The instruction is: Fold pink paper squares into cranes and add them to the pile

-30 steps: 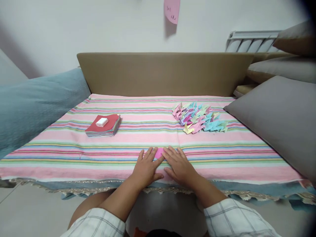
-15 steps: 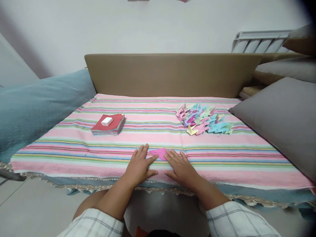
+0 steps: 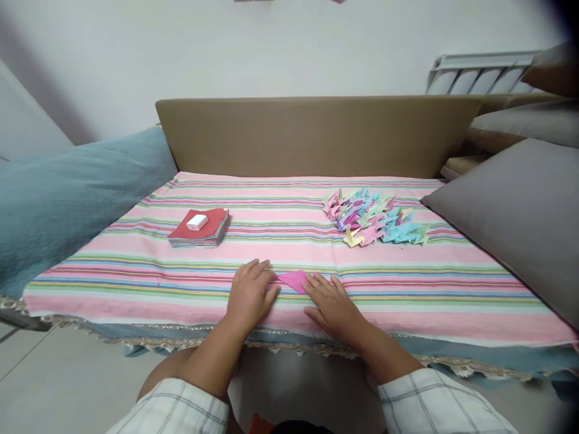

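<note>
A folded piece of pink origami paper [image 3: 293, 279], kite-like with a long point to the left, lies flat on the striped cloth [image 3: 271, 241]. My right hand [image 3: 329, 304] rests palm down with its fingertips on the paper's right end, fingers stretched out. Just left of the paper's pointed tip is my left hand [image 3: 251, 290], fingers bent a little and apart, with nothing held. Whether a fingertip touches the tip I cannot tell.
At the left, a stack of coloured paper [image 3: 199, 232] has a small white block [image 3: 197, 222] on top. Several folded paper cranes [image 3: 371, 218] are grouped at the right. A grey cushion [image 3: 515, 211] and a blue cushion [image 3: 81, 187] flank the cloth; a brown backrest [image 3: 316, 135] stands behind.
My left hand has lifted off the pink paper and drawn left, its fingers bending more. My right hand stays on the paper's right end.
</note>
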The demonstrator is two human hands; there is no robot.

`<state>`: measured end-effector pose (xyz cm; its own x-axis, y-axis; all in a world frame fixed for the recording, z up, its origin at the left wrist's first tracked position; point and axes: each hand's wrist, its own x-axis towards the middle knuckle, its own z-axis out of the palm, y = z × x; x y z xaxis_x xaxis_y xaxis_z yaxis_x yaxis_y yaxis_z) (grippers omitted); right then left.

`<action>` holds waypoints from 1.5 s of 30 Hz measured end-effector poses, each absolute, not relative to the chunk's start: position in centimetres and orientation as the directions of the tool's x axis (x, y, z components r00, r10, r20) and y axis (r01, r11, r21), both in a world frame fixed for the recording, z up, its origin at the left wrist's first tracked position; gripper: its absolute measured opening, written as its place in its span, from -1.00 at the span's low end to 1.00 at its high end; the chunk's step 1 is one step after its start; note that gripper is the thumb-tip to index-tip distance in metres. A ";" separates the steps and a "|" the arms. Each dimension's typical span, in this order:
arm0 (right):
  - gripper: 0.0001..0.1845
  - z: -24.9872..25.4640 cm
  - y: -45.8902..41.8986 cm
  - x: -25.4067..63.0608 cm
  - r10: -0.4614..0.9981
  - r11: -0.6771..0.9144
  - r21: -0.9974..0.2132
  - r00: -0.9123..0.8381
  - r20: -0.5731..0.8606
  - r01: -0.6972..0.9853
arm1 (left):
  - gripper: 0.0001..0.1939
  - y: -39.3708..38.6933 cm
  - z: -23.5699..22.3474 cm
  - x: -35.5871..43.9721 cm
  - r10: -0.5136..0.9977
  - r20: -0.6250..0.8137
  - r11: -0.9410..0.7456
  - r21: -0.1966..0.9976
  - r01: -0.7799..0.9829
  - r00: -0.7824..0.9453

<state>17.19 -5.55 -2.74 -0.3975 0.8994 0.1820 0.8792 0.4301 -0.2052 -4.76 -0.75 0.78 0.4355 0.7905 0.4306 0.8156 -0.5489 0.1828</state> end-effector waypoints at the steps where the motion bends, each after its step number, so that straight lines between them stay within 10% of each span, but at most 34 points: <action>1: -0.49 -2.8 -5.5 17.2 0.901 0.425 -0.212 -0.390 0.190 0.880 | -0.82 -0.8 0.6 -4.2 0.753 0.471 -0.588 0.165 0.792 0.460; 22: -0.81 -1.5 -3.5 17.3 0.878 0.432 -0.334 -0.305 0.370 0.838 | -0.84 1.2 -0.5 -1.6 0.643 0.346 -0.766 0.296 0.571 0.683; 45: -0.79 -1.8 -2.5 15.9 0.931 0.265 -0.487 -0.089 0.355 0.832 | -0.78 1.5 -0.6 -0.9 0.834 0.303 -0.551 0.462 0.695 0.461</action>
<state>15.90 -2.50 -1.80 -0.0887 0.9306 0.3552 0.8320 0.2653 -0.4872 -0.95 1.47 -0.64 0.4606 0.8343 0.3029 0.6948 -0.5513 0.4619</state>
